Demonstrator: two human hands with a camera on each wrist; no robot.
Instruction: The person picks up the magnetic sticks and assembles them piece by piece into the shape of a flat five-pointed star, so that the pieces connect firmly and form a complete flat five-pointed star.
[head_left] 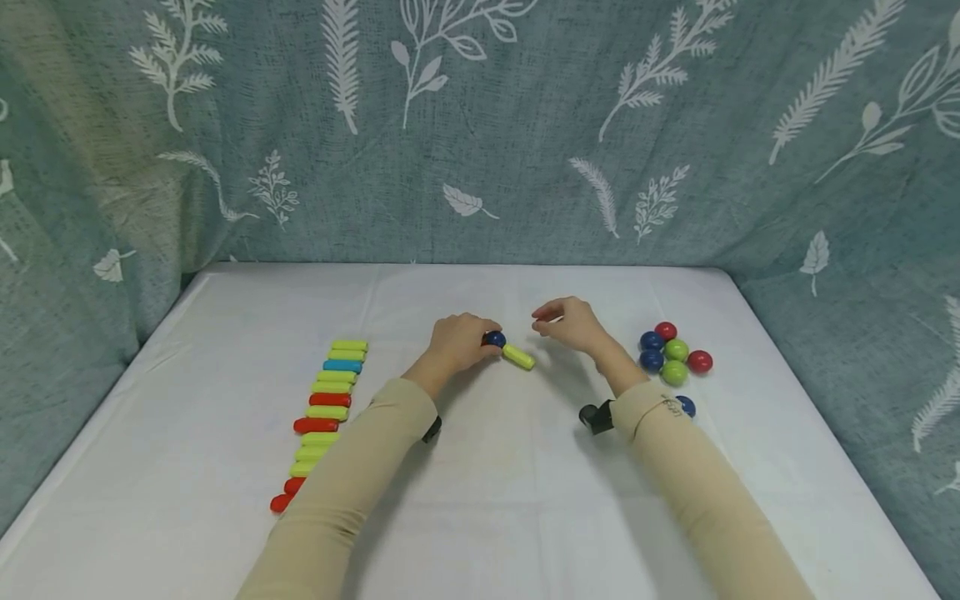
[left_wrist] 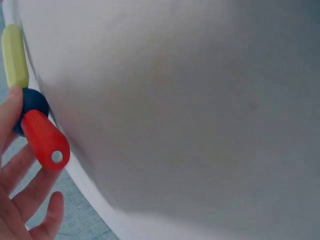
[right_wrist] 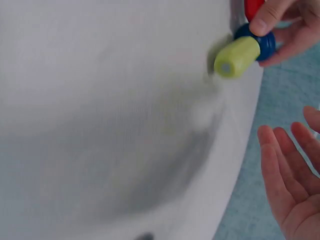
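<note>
Blue ball: at the middle of the table, in the left hand, the blue ball (head_left: 494, 338) has a yellow-green stick (head_left: 518, 357) meeting one side and a red stick (left_wrist: 46, 140) meeting another, the two set at an angle.
Red stick's end: a pale round spot shows there; whether it is a hole or an inset, the wrist view leaves unclear.
Handling: probably light, stiff, smooth plastic; the glossy ball may slip or roll, and the end joints look likelier to give than the parts to break.
Where to hold: best pinched round the ball, close to the joints; a stick taken alone would best be gripped mid-length along its ribbed side.
Left hand: the left hand (head_left: 459, 342) pinches the ball, thumb near the yellow-green joint.
Right hand: the right hand (head_left: 572, 322) holds nothing, fingers gently bent, just beyond the yellow-green stick and apart from it.
Stick row: to the left, a row of loose sticks (head_left: 327, 412), yellow-green, red and one blue, partly behind the left sleeve (head_left: 341, 492).
Ball cluster: to the right, red, blue and green balls (head_left: 677, 350); another blue ball (head_left: 686, 406) lies by the right sleeve (head_left: 697, 475).
Beneath: a white cloth (head_left: 517, 533).
</note>
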